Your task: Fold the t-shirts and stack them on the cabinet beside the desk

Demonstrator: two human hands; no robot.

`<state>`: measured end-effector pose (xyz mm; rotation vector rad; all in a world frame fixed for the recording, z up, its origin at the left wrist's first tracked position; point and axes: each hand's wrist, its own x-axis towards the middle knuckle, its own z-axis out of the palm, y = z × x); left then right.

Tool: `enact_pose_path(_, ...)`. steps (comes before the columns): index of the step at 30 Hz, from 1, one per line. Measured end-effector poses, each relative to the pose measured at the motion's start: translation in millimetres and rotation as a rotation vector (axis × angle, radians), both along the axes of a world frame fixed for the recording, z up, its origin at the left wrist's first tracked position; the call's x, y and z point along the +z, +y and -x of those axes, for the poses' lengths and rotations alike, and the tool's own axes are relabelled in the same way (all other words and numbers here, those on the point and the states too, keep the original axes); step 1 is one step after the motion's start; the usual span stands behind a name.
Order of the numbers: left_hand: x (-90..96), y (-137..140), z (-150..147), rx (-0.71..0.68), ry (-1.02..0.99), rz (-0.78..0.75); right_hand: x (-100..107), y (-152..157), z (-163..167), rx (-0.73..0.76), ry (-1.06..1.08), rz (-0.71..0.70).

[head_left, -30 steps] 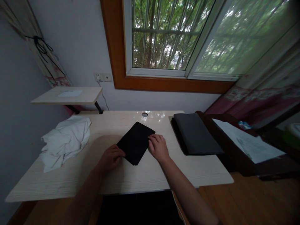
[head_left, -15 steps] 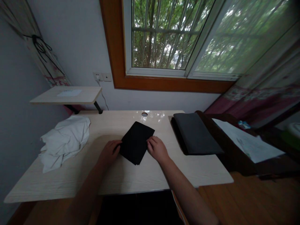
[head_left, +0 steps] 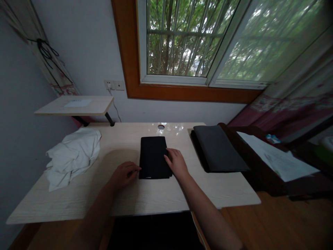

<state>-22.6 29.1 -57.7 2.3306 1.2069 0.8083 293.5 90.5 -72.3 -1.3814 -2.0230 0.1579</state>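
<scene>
A folded black sheet (head_left: 153, 158), paper or cloth I cannot tell, lies flat on the desk as an upright rectangle. Its layers show slightly uneven along the bottom edge and lower right corner. My left hand (head_left: 127, 173) is at its lower left edge, fingers curled together and the tips closed at the border. On the right edge rests my right hand (head_left: 178, 163), with fingers stretched over the border and the thumb apart from them on the black surface.
A crumpled white cloth (head_left: 75, 154) lies on the desk's left. Above it is a small raised shelf (head_left: 99, 104). Dark grey folders (head_left: 218, 147) lie stacked at the right. Beyond the desk (head_left: 208, 194), a white sheet (head_left: 273, 156) rests on dark furniture.
The black sheet has turned from a slanted position to lie square with the desk. My left hand has moved slightly right and down; my right fingers have spread onto the sheet's edge.
</scene>
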Motion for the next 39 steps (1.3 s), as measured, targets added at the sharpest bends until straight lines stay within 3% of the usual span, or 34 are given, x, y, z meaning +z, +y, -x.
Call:
enact_pose_path(7, -9.9, 8.5, -1.2, 0.108, 0.000, -0.087, -1.5, 0.1, -0.1, 0.010, -0.043, -0.010)
enact_pose_path(14, -12.5, 9.2, -0.1, 0.174, 0.019, -0.023, -1.3, 0.2, 0.2, -0.016, -0.063, -0.007)
enact_pose_path(26, -9.9, 10.0, 2.0, 0.150, -0.045, 0.059, -1.4, 0.9, -1.8, 0.037, -0.056, -0.006)
enact_pose_path(39, -20.2, 20.8, -5.0, 0.367, -0.167, 0.053, 7.7, -7.2, 4.9, 0.165, -0.142, -0.002)
